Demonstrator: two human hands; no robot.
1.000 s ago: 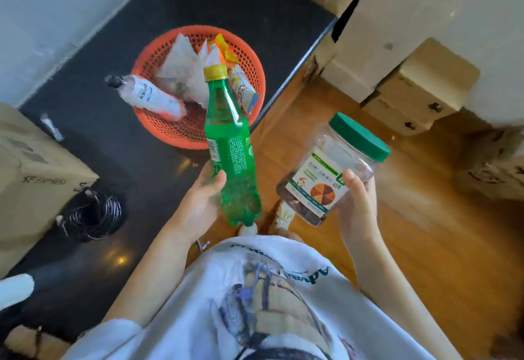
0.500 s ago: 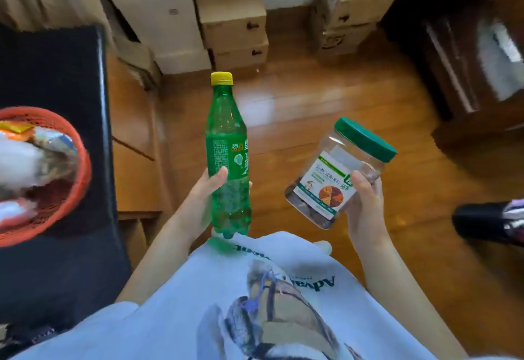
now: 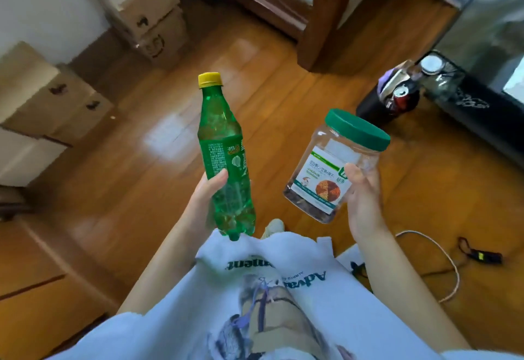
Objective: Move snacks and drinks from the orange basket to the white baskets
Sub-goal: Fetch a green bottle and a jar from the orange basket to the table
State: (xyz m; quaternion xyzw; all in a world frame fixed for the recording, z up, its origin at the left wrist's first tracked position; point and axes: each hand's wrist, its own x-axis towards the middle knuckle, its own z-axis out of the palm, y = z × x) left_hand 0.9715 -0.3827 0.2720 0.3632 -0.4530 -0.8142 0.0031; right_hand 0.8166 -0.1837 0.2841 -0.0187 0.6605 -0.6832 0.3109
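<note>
My left hand (image 3: 205, 198) grips the lower half of a green soda bottle (image 3: 222, 144) with a yellow cap, held upright above the wooden floor. My right hand (image 3: 364, 201) holds a clear plastic jar (image 3: 331, 167) with a green lid and a white label, tilted to the right; dark snacks fill its bottom. Both are in front of my chest. The orange basket is out of view, and no white basket can be made out.
Cardboard boxes (image 3: 51, 99) are stacked along the left wall, with more at the back (image 3: 150, 16). A dark table (image 3: 476, 101) at the right carries a can and packets (image 3: 399, 90). A white cable (image 3: 450, 263) and a small black device (image 3: 482, 256) lie on the floor at the right.
The view has swung right, away from the orange basket, which has left the frame. Both hands keep the bottle and jar in the same hold. The dark table has come into view.
</note>
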